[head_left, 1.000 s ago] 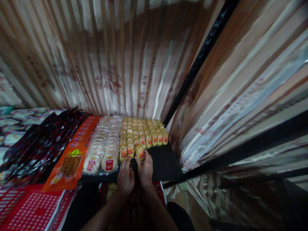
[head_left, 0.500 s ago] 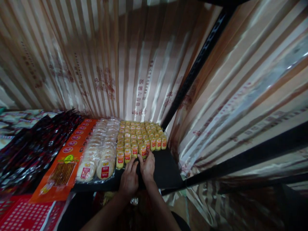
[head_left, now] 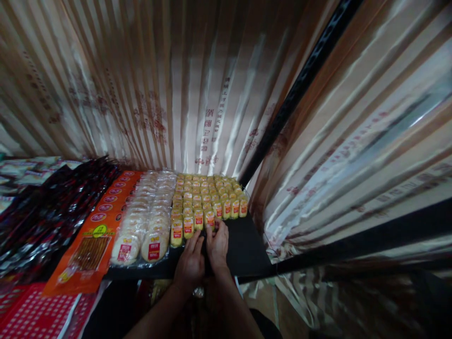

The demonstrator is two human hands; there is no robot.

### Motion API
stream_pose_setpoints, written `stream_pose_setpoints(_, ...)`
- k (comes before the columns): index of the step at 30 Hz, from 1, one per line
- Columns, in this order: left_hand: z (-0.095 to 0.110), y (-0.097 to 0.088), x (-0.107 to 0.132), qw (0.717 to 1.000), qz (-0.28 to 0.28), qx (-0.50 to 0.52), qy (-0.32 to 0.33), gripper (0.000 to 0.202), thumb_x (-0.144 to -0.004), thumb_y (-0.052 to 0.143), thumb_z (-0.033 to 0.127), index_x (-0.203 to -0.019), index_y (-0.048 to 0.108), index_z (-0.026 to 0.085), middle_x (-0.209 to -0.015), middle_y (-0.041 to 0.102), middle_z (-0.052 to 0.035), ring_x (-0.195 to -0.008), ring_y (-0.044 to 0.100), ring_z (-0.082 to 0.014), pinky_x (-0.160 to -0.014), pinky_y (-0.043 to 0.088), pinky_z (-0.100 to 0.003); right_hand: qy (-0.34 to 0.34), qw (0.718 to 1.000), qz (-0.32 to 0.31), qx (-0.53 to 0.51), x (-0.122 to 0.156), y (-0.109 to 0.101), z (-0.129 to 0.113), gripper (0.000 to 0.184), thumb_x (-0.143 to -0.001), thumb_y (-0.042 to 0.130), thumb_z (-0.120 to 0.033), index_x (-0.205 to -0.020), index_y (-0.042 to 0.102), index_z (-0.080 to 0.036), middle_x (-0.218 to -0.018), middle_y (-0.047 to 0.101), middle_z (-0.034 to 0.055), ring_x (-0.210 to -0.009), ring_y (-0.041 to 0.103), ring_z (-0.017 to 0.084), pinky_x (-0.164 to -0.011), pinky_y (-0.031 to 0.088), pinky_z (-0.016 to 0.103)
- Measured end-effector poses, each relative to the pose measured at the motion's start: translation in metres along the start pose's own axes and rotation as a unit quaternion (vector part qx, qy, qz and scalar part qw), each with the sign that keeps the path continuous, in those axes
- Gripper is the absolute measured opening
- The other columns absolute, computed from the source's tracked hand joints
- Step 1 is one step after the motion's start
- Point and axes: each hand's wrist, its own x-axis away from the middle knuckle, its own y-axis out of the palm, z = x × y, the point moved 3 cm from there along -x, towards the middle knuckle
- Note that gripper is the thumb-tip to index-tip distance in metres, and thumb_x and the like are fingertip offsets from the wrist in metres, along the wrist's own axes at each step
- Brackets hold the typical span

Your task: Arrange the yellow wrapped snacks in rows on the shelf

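Rows of small yellow snack packets (head_left: 198, 220) with red labels stand upright at the right end of the black shelf (head_left: 247, 249). My right hand (head_left: 217, 244) has its thumb and bent fingers on the lower front and right side of one snack packet (head_left: 209, 219) in the front row. Close by on the left, my left hand (head_left: 191, 260) rests at the shelf's front, fingers stretched toward the packets and holding nothing I can see. Its fingertips lie just below the front row; whether they touch a packet is unclear.
Left of the packets lie two rows of round white crackers in clear wrap (head_left: 154, 245), an orange bag of brown sticks (head_left: 90, 254) and dark shiny packets (head_left: 45, 207). A red basket (head_left: 35, 310) sits lower left. Black posts (head_left: 293, 94) and printed curtains (head_left: 208, 70) enclose the shelf.
The snack packet at my right hand has moved slightly back and now stands straighter beside its neighbours. My right hand has followed it; my left hand stays nearby. The view has shifted slightly.
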Motion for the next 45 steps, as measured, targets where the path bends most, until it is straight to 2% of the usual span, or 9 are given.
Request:
stream_pose_setpoints(10,-0.002,0.002,0.001,1.000,-0.007,0.016,-0.014,0.045,-0.074,0.035,0.008,-0.116,0.053,0.008,-0.131,0.046,-0.0161,-0.124,0.039,-0.0245,-0.103,0.036,-0.043,-0.004,0.999,0.018,0.033,0.001,0.000,-0.010,0.032,-0.083,0.041,-0.036,-0.102,0.052,-0.013,-0.099,0.056,0.0129,-0.097,0.048,0.024,-0.087,0.037,0.038)
stream_pose_setpoints(19,0.000,-0.001,0.000,0.999,-0.018,0.022,-0.017,0.043,-0.074,0.037,0.008,-0.112,0.055,0.009,-0.128,0.048,-0.0162,-0.121,0.043,-0.0251,-0.101,0.038,-0.044,0.030,1.000,-0.005,-0.005,-0.001,0.003,-0.003,0.034,-0.082,0.043,-0.038,-0.104,0.051,-0.013,-0.100,0.056,0.0129,-0.091,0.050,0.023,-0.084,0.040,0.037)
stream_pose_setpoints(27,0.005,-0.007,0.000,1.000,-0.004,0.015,0.005,0.040,-0.073,0.038,0.005,-0.108,0.055,0.008,-0.123,0.050,-0.0164,-0.117,0.045,-0.0242,-0.100,0.040,-0.042,-0.018,1.000,0.020,0.008,0.009,-0.008,-0.011,0.039,-0.081,0.045,-0.038,-0.111,0.050,-0.013,-0.111,0.051,0.0153,-0.106,0.044,0.025,-0.089,0.038,0.041)
stream_pose_setpoints(33,0.011,-0.020,0.009,0.998,0.029,0.050,0.035,0.033,-0.076,0.035,0.007,-0.100,0.057,0.012,-0.104,0.057,-0.0118,-0.101,0.051,-0.0198,-0.090,0.045,-0.037,0.021,0.996,0.000,-0.085,0.065,-0.033,-0.021,0.034,-0.086,0.037,-0.034,-0.112,0.047,-0.014,-0.105,0.055,0.0127,-0.094,0.053,0.019,-0.076,0.045,0.032)
stream_pose_setpoints(37,0.012,-0.021,0.057,0.997,0.000,0.075,0.028,0.026,-0.080,0.033,0.013,-0.081,0.060,0.015,-0.086,0.060,-0.0083,-0.084,0.053,-0.0180,-0.078,0.048,-0.034,0.086,0.991,-0.034,-0.098,0.125,-0.047,-0.015,0.028,-0.087,0.036,-0.035,-0.100,0.052,-0.016,-0.096,0.061,0.0093,-0.090,0.057,0.018,-0.080,0.044,0.031)
stream_pose_setpoints(39,0.010,-0.017,0.088,0.995,-0.043,0.090,0.030,0.027,-0.080,0.034,0.013,-0.083,0.061,0.016,-0.087,0.060,-0.0087,-0.085,0.054,-0.0182,-0.078,0.047,-0.033,0.125,0.984,-0.092,-0.087,0.152,-0.045,-0.003,0.030,-0.088,0.032,-0.034,-0.099,0.054,-0.017,-0.096,0.063,0.0088,-0.088,0.058,0.018,-0.080,0.044,0.031)
stream_pose_setpoints(41,0.000,-0.009,0.114,0.990,-0.099,0.101,-0.018,0.028,-0.077,0.036,0.011,-0.085,0.062,0.016,-0.091,0.061,-0.0097,-0.088,0.054,-0.0188,-0.080,0.046,-0.033,0.148,0.978,-0.136,-0.051,0.170,-0.037,0.013,0.032,-0.086,0.034,-0.034,-0.099,0.056,-0.015,-0.095,0.064,0.0107,-0.088,0.060,0.020,-0.079,0.045,0.033)
stream_pose_setpoints(43,-0.017,0.003,0.131,0.967,-0.173,0.110,-0.148,0.029,-0.075,0.036,0.009,-0.086,0.062,0.016,-0.097,0.062,-0.0104,-0.094,0.055,-0.0190,-0.086,0.043,-0.033,0.159,0.972,-0.173,-0.016,0.182,-0.025,0.031,0.031,-0.081,0.039,-0.029,-0.101,0.058,-0.014,-0.099,0.064,0.0126,-0.092,0.060,0.022,-0.081,0.044,0.035)
stream_pose_setpoints(45,-0.035,0.016,0.139,0.927,-0.226,0.117,-0.276,0.029,-0.074,0.038,0.009,-0.088,0.063,0.016,-0.097,0.064,-0.0104,-0.097,0.057,-0.0195,-0.089,0.041,-0.034,0.144,0.963,-0.229,0.011,0.188,-0.011,0.047,0.029,-0.076,0.044,-0.023,-0.098,0.062,-0.016,-0.097,0.066,0.0110,-0.091,0.061,0.022,-0.081,0.045,0.034)
